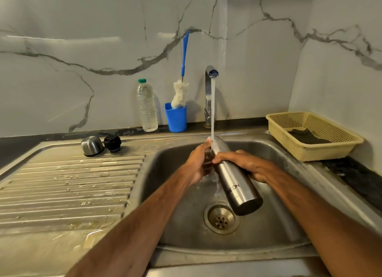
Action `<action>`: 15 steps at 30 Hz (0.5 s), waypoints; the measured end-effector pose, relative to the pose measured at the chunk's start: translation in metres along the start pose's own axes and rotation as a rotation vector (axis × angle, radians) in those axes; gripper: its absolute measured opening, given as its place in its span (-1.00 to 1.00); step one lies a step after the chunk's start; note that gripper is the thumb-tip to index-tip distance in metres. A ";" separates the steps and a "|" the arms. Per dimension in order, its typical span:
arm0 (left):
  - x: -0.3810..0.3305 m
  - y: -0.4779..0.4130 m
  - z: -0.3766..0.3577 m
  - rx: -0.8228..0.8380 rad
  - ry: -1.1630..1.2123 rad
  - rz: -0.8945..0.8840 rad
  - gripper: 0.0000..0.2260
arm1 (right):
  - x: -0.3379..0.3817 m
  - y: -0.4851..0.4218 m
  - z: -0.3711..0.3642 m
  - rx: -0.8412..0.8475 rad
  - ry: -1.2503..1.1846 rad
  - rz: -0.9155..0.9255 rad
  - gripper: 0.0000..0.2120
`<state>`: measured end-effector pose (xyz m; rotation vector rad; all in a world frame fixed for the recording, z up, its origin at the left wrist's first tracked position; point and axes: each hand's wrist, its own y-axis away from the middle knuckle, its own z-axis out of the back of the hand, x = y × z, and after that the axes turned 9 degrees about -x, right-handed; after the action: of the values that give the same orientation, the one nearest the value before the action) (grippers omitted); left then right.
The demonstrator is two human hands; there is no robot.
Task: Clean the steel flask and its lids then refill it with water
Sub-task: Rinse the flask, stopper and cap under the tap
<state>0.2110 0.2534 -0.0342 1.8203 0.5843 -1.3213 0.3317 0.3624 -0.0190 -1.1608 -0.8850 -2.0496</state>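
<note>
steel flask (233, 173): tilted above sink (279, 225), mouth under tap (208, 86) stream. right hand (251, 167): wrapped round flask body. left hand (198, 163): curled round flask neck. steel lid (92, 145), black lid (112, 143): side by side on draining board (62, 183) left of sink.

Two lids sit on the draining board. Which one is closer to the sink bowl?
The black lid. It lies just right of the shiny steel lid, on the side toward the sink bowl.
</note>
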 end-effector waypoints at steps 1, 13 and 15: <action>-0.001 0.002 0.001 0.036 0.030 0.028 -0.57 | 0.000 0.001 0.002 0.036 -0.031 -0.013 -0.14; -0.007 0.002 0.002 -0.047 0.098 0.044 -0.57 | 0.014 0.014 -0.009 0.200 -0.200 -0.097 -0.30; -0.005 -0.001 0.005 -0.134 0.071 0.029 -0.49 | 0.013 0.015 -0.015 0.148 -0.057 -0.049 -0.25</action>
<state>0.2055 0.2507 -0.0304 1.7647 0.6660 -1.1732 0.3303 0.3392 -0.0093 -1.1310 -1.0839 -1.9614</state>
